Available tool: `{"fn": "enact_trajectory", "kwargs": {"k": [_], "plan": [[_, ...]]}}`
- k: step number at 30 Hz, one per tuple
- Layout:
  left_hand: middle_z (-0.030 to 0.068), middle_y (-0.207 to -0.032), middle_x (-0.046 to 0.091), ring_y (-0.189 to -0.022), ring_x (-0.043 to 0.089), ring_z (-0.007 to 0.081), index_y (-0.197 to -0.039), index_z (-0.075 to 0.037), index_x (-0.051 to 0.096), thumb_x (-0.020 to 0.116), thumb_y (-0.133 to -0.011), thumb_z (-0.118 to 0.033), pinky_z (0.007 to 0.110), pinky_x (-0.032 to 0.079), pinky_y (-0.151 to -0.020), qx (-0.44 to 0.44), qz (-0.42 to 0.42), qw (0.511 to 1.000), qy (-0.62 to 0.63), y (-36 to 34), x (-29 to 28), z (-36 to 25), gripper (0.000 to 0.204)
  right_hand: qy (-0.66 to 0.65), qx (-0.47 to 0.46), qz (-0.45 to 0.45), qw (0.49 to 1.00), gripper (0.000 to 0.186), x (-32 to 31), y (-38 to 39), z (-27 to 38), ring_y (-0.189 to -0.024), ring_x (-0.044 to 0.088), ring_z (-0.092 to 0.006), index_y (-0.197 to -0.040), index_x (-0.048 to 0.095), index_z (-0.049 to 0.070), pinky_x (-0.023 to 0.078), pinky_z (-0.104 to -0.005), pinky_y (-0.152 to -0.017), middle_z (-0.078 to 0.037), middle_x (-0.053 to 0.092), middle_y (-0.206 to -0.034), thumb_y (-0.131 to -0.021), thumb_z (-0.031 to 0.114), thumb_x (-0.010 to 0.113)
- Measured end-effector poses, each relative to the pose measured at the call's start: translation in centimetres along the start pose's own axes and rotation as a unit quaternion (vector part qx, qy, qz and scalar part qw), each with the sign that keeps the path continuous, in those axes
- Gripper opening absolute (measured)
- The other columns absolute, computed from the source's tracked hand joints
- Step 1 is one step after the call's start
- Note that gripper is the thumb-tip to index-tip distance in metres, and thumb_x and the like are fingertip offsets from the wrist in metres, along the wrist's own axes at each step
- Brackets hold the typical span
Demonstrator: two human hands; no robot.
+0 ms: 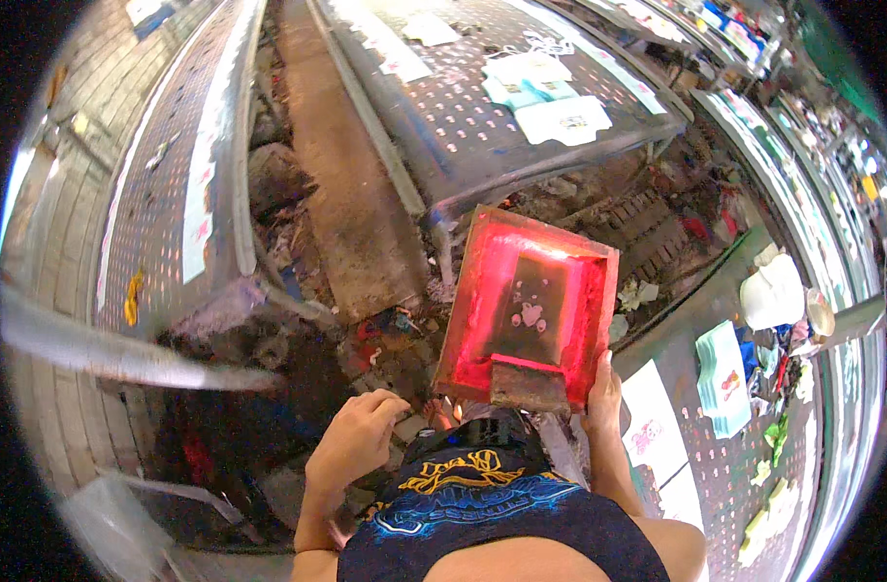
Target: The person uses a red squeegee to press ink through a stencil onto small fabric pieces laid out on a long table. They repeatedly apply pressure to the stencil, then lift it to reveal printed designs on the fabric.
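Observation:
My right hand grips the near right edge of a screen-printing frame, fingers mostly hidden beneath it. The frame is a tilted wooden rectangle in front of my body, its inner walls stained bright pink-red. A dark mesh panel in its middle bears a small pale design. Across the near end lies a flat brown block; whether it is a squeegee I cannot tell. To the left of the frame, my left hand hangs in the air, loosely curled with nothing visible in it.
Printing tables stand at left, ahead and right. White printed sheets and pale green fabric pieces lie at right, near a white container. A metal bar crosses the left. Debris litters the narrow walkway.

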State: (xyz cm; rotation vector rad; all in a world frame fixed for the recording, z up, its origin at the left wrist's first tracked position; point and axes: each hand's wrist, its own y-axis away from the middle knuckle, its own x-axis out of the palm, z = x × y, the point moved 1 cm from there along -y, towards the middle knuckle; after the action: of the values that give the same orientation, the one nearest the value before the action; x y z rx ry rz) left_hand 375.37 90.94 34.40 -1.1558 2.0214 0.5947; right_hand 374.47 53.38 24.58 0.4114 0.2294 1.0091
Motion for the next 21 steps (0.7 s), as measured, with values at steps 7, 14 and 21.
{"fn": "enact_trajectory", "kwargs": {"k": [7,14,21], "plan": [[0.0123,-0.111,0.068,-0.106,0.065,0.0340,-0.110,-0.004,0.067,0.063,-0.087,-0.001,0.044,0.050,-0.096,0.047,0.105,0.990,-0.079,-15.8,-0.6,0.2,0.024,-0.034,-0.082,-0.143,0.986,0.067,-4.3,-12.1,0.2,-0.103,0.064,-0.0240,-0.128,0.062,-0.009,0.050,-0.0363,-0.093,-0.016,0.070,-0.117,-0.110,0.053,0.042],[0.0141,-0.111,0.066,-0.106,0.064,0.0354,-0.111,-0.003,0.066,0.061,-0.090,-0.003,0.046,0.049,-0.095,0.124,0.153,0.977,-0.082,-31.6,2.5,-0.6,0.022,-0.126,-0.064,-0.317,0.938,0.061,-10.6,-16.5,3.7,-0.098,0.063,-0.0211,-0.125,0.064,-0.004,0.049,-0.0357,-0.089,-0.010,0.070,-0.114,-0.109,0.052,0.046],[0.0150,-0.109,0.066,-0.104,0.063,0.0373,-0.112,-0.003,0.066,0.060,-0.091,-0.003,0.047,0.049,-0.093,0.213,0.203,0.952,-0.089,-46.6,6.4,-2.5,0.021,-0.184,-0.100,-0.425,0.880,0.056,-14.4,-19.0,4.7,-0.103,0.062,-0.0204,-0.127,0.063,-0.002,0.048,-0.0360,-0.092,-0.009,0.068,-0.120,-0.109,0.049,0.048]]}}
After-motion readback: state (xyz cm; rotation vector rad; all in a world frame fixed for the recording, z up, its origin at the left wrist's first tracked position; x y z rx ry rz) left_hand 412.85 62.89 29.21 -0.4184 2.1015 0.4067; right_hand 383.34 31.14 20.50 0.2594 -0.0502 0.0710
